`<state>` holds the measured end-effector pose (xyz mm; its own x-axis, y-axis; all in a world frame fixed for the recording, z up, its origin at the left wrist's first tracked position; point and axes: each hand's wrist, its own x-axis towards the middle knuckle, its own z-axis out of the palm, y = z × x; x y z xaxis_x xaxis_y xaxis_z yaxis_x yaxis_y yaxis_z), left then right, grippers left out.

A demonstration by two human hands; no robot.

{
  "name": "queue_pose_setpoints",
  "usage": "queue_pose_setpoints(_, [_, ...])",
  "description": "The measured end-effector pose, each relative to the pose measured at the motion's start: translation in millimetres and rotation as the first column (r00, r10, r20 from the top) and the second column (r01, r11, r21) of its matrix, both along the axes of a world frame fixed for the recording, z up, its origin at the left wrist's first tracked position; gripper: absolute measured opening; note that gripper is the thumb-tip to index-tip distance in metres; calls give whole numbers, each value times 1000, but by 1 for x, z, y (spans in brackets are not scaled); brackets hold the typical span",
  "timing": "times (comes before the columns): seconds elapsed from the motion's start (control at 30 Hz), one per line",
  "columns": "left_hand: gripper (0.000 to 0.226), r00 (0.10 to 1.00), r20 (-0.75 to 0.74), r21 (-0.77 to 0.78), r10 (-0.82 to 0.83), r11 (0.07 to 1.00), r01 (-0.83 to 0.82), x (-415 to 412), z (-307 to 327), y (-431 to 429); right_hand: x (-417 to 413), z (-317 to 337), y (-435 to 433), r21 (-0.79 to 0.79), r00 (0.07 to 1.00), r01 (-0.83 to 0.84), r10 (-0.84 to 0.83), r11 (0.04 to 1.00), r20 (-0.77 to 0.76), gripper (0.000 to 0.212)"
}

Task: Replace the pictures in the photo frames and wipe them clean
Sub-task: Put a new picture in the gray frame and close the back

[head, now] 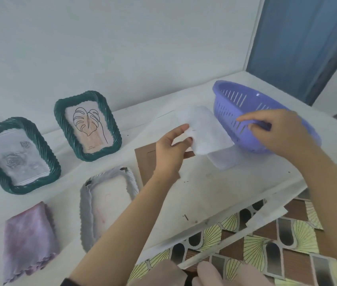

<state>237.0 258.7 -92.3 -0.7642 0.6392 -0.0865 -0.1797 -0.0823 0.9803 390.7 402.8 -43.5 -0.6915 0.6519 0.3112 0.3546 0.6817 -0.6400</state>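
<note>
Left forearm: reached up from the bottom edge, crossing over the near corner of the white frame [105, 205], which lay face down by the table's front edge.
Left hand [171, 149]: pinched one corner of a curled white sheet [206, 133] between thumb and fingers; the sheet's lower end reached the table [215, 193].
Right hand [281, 131]: thumb and fingers closed on the near rim of the purple basket [235, 104], which sat tilted near the table's right end.
Table edge: ran diagonally from lower left to upper right, with paper covering overhanging it above a patterned floor [266, 244].
Open room: bare tabletop lay between the white frame and the basket, with only a small nail [185, 217] near the edge.
Brown board [145, 162]: lay flat under the left wrist, just beside the white frame.
Green frames: the leaf frame [87, 129] and the rose frame [17, 155] leaned back near the wall, apart from each other.
Purple cloth [29, 240]: lay folded left of the white frame.
</note>
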Motion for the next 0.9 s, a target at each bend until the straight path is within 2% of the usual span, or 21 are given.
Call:
queue_pose_setpoints(0.1, [30, 1000, -7, -124, 2, 992, -2, 1, -16, 23, -2, 5, 12, -6, 1000, -1, 1, 1000, -21, 31])
queue_pose_setpoints(0.33, [35, 968, -208, -414, -138, 909, 41, 7, -33, 49, -2, 2, 25, 12, 996, -15, 16, 1000, -92, 30])
queue_pose_setpoints(0.43, [40, 955, -250, -443, -161, 896, 35, 9, -35, 54, -3, -3, 25, 15, 994, -37, 39, 999, -105, 27])
queue_pose_setpoints(0.63, [52, 954, -236, -466, -185, 883, 56, 16, -40, 57, -7, -16, 14, 28, 988, -144, 145, 989, -44, 27])
queue_pose_setpoints(0.9, [51, 949, -214, -478, -231, 872, 105, 21, -42, 50, -10, -41, -6, 61, 966, -249, 244, 967, 86, 30])
